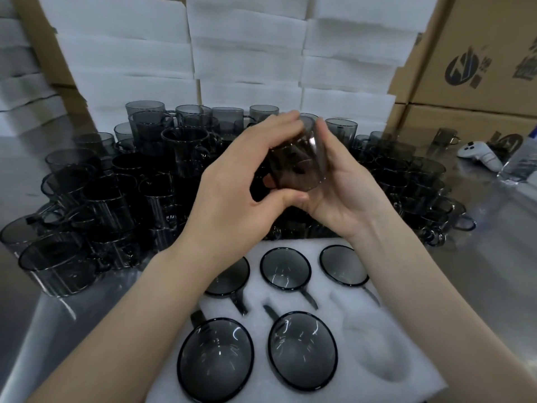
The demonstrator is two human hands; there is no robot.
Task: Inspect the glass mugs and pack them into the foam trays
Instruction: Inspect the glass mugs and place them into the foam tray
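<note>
While left hand and right hand curl round mug above tray, glass looks slick, stiff, breakable; best held round body; empty slot at tray's near-right corner.

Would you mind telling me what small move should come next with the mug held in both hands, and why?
Probably lower the mug, held by the left hand and right hand, into the empty cavity at the near right of the foam tray. Five packed mugs already sit in it, and that cavity is the only one free.
</note>
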